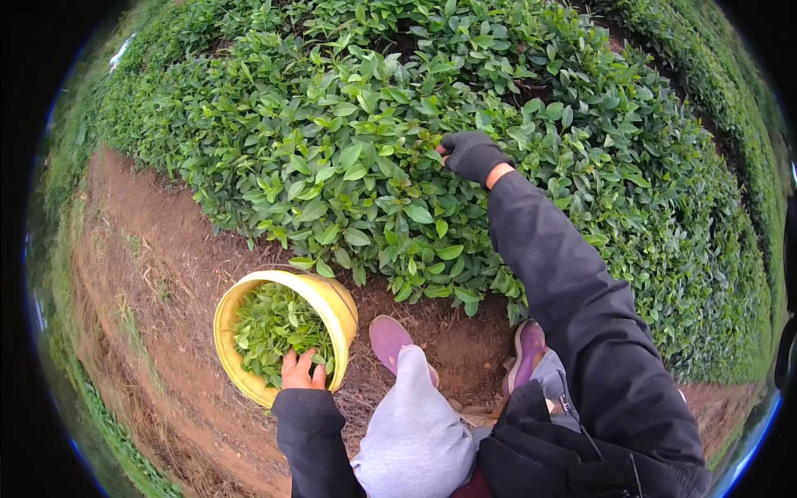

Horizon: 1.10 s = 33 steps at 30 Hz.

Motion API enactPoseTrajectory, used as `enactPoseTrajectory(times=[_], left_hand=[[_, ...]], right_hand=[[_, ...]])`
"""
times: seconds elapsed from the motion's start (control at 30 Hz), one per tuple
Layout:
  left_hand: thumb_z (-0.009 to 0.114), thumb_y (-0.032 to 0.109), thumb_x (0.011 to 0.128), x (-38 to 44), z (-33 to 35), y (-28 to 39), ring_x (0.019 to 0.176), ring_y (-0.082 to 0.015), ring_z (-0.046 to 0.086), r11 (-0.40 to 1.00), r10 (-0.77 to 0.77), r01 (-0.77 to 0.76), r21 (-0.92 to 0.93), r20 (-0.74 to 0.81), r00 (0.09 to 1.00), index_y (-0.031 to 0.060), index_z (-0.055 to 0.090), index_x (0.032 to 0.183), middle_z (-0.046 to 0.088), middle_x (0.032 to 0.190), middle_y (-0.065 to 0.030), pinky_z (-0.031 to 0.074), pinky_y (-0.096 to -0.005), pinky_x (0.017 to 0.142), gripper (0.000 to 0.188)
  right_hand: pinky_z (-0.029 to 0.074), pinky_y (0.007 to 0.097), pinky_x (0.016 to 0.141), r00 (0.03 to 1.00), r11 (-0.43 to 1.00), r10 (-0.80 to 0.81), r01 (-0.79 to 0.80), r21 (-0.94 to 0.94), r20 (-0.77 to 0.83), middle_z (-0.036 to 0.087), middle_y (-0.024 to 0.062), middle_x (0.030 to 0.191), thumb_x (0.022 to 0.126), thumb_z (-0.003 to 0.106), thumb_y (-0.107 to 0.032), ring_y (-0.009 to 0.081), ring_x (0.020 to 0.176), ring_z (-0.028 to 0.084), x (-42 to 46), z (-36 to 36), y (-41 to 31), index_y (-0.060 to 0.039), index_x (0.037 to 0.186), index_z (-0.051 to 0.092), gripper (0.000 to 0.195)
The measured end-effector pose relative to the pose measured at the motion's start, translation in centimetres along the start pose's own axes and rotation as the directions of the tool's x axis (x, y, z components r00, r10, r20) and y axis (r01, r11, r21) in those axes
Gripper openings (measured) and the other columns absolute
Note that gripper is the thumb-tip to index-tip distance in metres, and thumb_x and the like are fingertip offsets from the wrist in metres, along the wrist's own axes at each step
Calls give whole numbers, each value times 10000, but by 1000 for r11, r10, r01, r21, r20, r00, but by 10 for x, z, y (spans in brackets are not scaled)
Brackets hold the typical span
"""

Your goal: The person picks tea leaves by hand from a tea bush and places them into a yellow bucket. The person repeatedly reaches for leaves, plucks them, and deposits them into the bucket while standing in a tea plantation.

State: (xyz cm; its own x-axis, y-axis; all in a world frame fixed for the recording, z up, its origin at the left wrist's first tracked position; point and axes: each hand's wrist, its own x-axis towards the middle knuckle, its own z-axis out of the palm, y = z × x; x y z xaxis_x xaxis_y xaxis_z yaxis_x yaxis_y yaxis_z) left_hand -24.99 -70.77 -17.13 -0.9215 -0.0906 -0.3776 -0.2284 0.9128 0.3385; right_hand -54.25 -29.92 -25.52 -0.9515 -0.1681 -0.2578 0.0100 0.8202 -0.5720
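My left hand [302, 370] is bare, its spread fingers reaching over the rim of a yellow bucket [345, 306]. They touch a heap of plucked green leaves [277, 327] inside, and nothing is visibly gripped. My right hand [470, 155] wears a dark glove with bare fingertips and is at the top of a leafy bush [367, 168], which looks like a tea bush. Its fingers are bent in among the young shoots. Leaves partly hide the fingertips, so whether they pinch a shoot cannot be seen.
A strip of reddish-brown soil [168, 261] with dry grass runs along the left. My purple shoes [391, 339] stand at the foot of the bush, right of the bucket. Another hedge row [722, 81] lies beyond a dark gap at the upper right.
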Motion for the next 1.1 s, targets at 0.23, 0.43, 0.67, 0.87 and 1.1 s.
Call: enactPoseTrajectory(times=[0.23, 0.43, 0.67, 0.87, 1.1], left_hand=[[572, 26, 847, -28, -51, 29, 1085, -376, 544, 998, 40, -52, -45, -246, 969, 4, 561, 1183, 541, 1191, -238, 434, -398, 935, 337], [556, 20, 868, -35, -55, 11, 1070, -352, 558, 997, 68, -77, -15, -341, 938, -6, 550, 1188, 567, 1167, -215, 437, -395, 925, 321], [532, 72, 901, -37, -60, -31, 1216, -307, 461, 994, -22, 74, 78, -526, 850, 5, 443, 1311, 466, 1321, -193, 352, -392, 1020, 425], [514, 199, 919, -30, -27, -74, 1257, -306, 417, 444, -655, 174, -879, -186, 732, 12, 301, 1398, 401, 1386, -173, 326, -419, 1052, 557], [406, 281, 927, -35, -20, -46, 1252, -328, 418, -365, -358, 93, -926, 232, 905, 34, 319, 1393, 396, 1394, -145, 329, -495, 1055, 535]], right_hand=[[500, 395, 786, 987, 964, -158, 156, -214, 8, 621, 154, 1000, 783, 592, -152, 320, 936, 616, -2, 2, -9, -124, 987, 654, 215], [458, 285, 572, 981, 784, 64, 64, 618, -183, 655, 59, 754, 763, 714, -80, 154, 595, 569, -10, 24, 21, -57, 887, 662, 136], [516, 278, 614, 953, 398, 303, -148, 905, 23, 601, 21, 753, 842, 640, -106, 125, 659, 585, -28, -24, 4, -62, 986, 631, 151], [502, 389, 739, 987, 1000, -26, 24, -15, -160, 662, 142, 857, 763, 657, -199, 337, 799, 631, 18, 0, 7, -73, 890, 642, 179], [475, 392, 804, 956, 968, -230, 206, -141, -180, 601, 141, 935, 762, 674, -165, 325, 928, 578, 18, 23, -14, -64, 981, 603, 251]])
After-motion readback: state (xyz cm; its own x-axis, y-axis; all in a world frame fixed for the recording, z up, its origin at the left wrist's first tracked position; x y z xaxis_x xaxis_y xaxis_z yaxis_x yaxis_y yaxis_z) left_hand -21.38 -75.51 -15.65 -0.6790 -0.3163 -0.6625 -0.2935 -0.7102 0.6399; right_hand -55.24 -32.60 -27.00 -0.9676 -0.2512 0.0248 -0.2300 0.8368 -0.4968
